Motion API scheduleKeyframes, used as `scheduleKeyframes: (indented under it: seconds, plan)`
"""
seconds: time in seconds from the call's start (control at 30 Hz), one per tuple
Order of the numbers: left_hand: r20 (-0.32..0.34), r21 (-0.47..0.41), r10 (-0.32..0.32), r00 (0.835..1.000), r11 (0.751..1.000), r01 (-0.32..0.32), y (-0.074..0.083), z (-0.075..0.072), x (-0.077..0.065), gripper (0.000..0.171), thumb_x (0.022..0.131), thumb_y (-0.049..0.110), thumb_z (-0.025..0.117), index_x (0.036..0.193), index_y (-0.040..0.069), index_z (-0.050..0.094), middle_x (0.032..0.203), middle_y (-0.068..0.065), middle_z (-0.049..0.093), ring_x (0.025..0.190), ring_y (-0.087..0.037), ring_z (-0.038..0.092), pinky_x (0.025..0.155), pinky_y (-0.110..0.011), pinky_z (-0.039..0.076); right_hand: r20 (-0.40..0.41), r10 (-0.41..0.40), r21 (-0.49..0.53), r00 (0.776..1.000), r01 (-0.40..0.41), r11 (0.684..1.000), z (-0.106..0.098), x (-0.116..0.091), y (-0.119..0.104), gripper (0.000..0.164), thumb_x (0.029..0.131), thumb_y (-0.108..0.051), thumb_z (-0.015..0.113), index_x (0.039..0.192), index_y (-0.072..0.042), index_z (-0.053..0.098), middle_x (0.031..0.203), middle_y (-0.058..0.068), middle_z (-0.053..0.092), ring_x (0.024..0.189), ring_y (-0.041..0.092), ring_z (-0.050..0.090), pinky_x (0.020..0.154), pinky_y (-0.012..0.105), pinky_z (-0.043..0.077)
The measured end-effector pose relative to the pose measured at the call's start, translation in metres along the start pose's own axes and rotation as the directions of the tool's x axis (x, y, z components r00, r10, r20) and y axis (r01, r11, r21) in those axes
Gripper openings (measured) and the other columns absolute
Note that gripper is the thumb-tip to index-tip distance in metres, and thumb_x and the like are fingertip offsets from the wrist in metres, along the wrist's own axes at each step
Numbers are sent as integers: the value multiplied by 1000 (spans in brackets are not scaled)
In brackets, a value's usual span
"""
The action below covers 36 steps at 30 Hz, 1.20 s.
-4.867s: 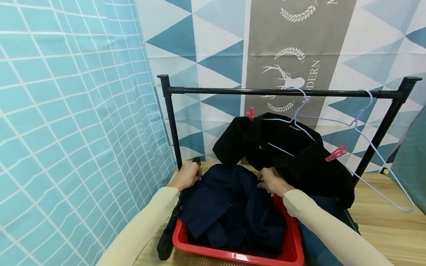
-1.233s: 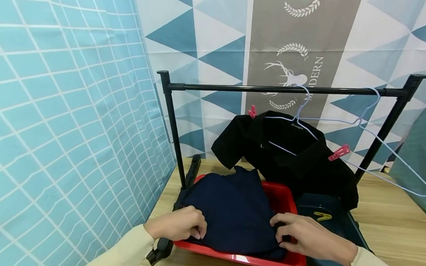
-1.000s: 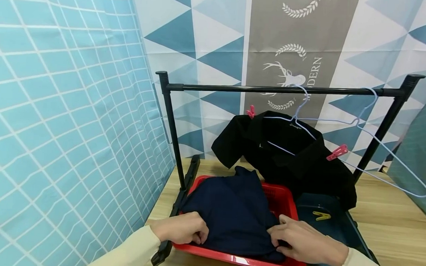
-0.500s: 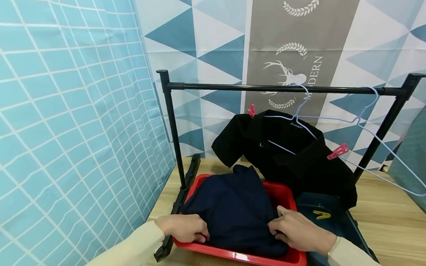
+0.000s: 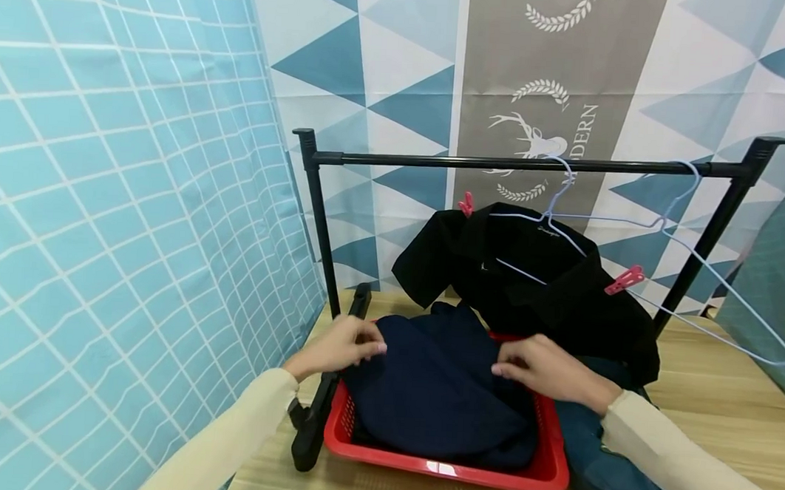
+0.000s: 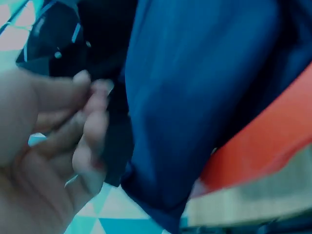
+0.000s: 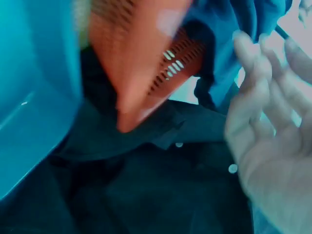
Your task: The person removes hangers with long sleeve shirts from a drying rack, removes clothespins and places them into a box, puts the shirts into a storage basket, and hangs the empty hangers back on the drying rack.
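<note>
A dark navy garment (image 5: 444, 396) lies heaped in a red plastic basket (image 5: 447, 466) with slotted walls. My left hand (image 5: 340, 346) is raised over the garment's left side, fingers loosely curled. The left wrist view shows that hand (image 6: 58, 131) beside the cloth, with a gap between them and nothing in its fingers. On the other side, my right hand (image 5: 549, 368) hovers above the basket's right part. Its fingers are relaxed and hold nothing in the right wrist view, where the navy cloth (image 7: 229, 39) and basket corner (image 7: 141, 63) appear beside it.
Behind the basket, a black collared shirt (image 5: 562, 306) hangs on a hanger from the black rack bar (image 5: 423, 161), with red clips (image 5: 625, 279) on it. An empty hanger (image 5: 730, 285) hangs at right. A dark blue bin (image 5: 595, 448) stands right of the basket, partly under my sleeve.
Both hands have let go of the navy garment's sides and lifted up and away from the basket's front. The garment, crumpled nearly five seconds ago, lies smoother now.
</note>
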State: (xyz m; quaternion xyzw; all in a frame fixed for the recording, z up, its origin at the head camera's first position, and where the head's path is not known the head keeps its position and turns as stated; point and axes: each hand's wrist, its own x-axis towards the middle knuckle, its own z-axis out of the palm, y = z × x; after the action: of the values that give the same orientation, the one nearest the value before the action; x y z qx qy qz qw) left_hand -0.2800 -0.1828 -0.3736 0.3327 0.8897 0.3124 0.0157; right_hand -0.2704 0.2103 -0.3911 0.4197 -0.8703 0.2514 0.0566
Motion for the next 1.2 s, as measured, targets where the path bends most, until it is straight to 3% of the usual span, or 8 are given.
scheduleKeyframes:
  seconds: [0.1, 0.17, 0.33, 0.43, 0.53, 0.8, 1.07, 1.2]
  plan:
    - [-102, 125, -72, 992, 989, 84, -6, -1, 18, 12, 98, 22, 73, 104, 12, 77, 87, 2, 70, 74, -12, 63, 72, -33, 53, -64, 122, -34, 990, -125, 992, 0, 20, 2, 6, 99, -17, 72, 97, -12, 72, 75, -11, 59, 62, 1, 53, 60, 25, 46]
    - [-99, 185, -109, 989, 975, 126, -10, 2, 29, 23, 96, 24, 76, 114, 9, 75, 98, -3, 71, 85, -16, 65, 79, -37, 54, -58, 219, -44, 974, -221, 974, 3, 33, 3, 19, 99, -18, 72, 111, -4, 70, 85, -3, 67, 69, 6, 59, 65, 30, 50]
    - [15, 250, -191, 981, 951, 181, -17, 13, 50, 63, 95, 31, 78, 145, 2, 55, 118, -15, 69, 105, -28, 67, 95, -45, 52, -15, 361, -93, 933, -360, 928, 16, 58, 11, 57, 97, -24, 74, 140, 7, 54, 108, 14, 70, 84, 17, 64, 77, 39, 52]
    - [93, 247, -210, 973, 952, 182, -19, 20, 58, 75, 94, 30, 78, 155, 3, 44, 106, -13, 71, 99, -27, 68, 95, -44, 52, 16, 389, -87, 921, -386, 918, 24, 65, 17, 66, 96, -22, 75, 148, 6, 46, 91, 14, 69, 69, 17, 63, 68, 37, 52]
    - [132, 243, -198, 971, 956, 162, -22, 25, 63, 71, 93, 24, 79, 153, 5, 48, 96, -6, 71, 93, -22, 68, 92, -41, 52, 39, 400, -53, 916, -398, 916, 29, 68, 21, 57, 96, -15, 75, 144, 6, 52, 75, 9, 63, 54, 14, 58, 55, 32, 49]
    - [56, 206, -105, 993, 974, 92, -20, 30, 67, 20, 92, 2, 76, 112, 6, 79, 99, -6, 76, 91, -22, 71, 83, -36, 56, -54, 241, -98, 969, -245, 965, 24, 72, 27, 6, 91, 2, 75, 96, 0, 77, 83, 9, 69, 68, 13, 60, 62, 27, 49]
    - [-34, 172, 31, 999, 985, -25, -3, 13, 42, 18, 95, 3, 69, 105, 12, 80, 101, -2, 75, 86, -12, 69, 78, -29, 55, -61, 241, 45, 969, -239, 970, -5, 51, 10, 13, 97, -7, 70, 106, -1, 76, 73, -5, 63, 56, 7, 56, 57, 26, 47]
    - [2, 173, 161, 987, 972, -159, 11, 8, 13, 17, 94, 1, 70, 102, 12, 79, 99, 0, 75, 81, -5, 64, 74, -24, 53, -3, 119, 105, 993, -118, 987, -17, 17, -9, 7, 97, -8, 71, 101, -9, 76, 69, -11, 58, 58, 3, 52, 56, 24, 46]
